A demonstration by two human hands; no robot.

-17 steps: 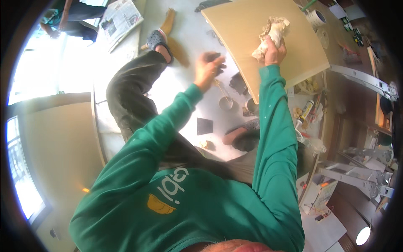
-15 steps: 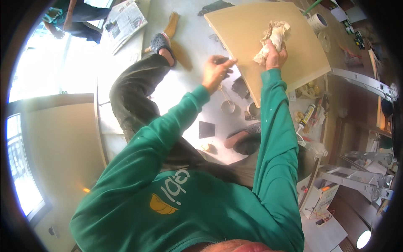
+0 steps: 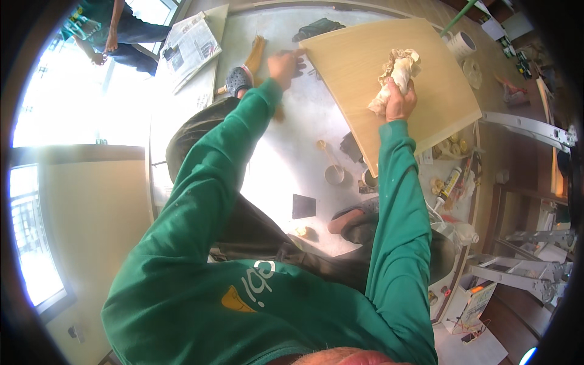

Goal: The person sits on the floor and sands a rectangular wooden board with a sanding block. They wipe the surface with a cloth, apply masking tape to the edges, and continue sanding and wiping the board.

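Head camera: we noted pale floor, metal ladder. Over the wooden panel, our right hand gripped a crumpled rag in its fingers; left hand closure, we couldn't tell.

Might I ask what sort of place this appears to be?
Probably an indoor workshop or a room under renovation, judging by the sealant-type cartridge, what looks like a metal ladder and the large flat board.
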